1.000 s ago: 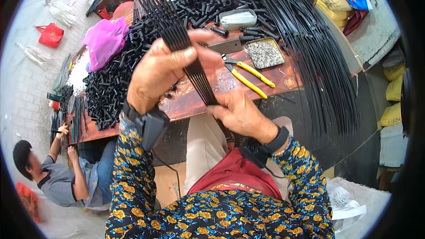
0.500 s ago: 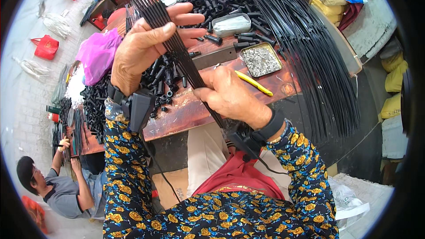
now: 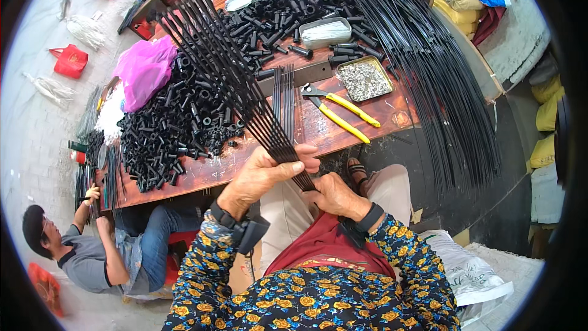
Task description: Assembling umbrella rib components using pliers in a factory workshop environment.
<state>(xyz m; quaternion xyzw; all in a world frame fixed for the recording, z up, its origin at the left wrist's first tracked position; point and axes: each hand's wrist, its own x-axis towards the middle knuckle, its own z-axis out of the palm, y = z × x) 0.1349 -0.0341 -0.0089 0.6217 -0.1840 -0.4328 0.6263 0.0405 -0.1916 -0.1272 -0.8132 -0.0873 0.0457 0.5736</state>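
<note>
A bundle of long, thin black rods (image 3: 260, 113) slants from near my lap up and left over the table, its far end fanned out. My left hand (image 3: 269, 175) is wrapped round it close to its lower end, thumb across the rods. Just beside it, my right hand (image 3: 338, 197) is closed on the lowest part, where its fingers hide the ends. Yellow-handled pliers (image 3: 348, 109) lie with handles spread on the wooden table (image 3: 245, 175). Several more thin black rods (image 3: 283, 95) rest left of the pliers.
Black tubular parts (image 3: 177, 113) are heaped on the table, with another pile (image 3: 300, 0) behind. Long black rods (image 3: 435, 67) overhang the right edge. A tin of small metal bits (image 3: 365, 79) and a box of white strips (image 3: 326, 32) stand nearby. A person (image 3: 92, 257) sits at left.
Both hands have come down toward my lap with the rods. My left hand, earlier open against the bundle's middle, now grips its lower end. The pliers are uncovered.
</note>
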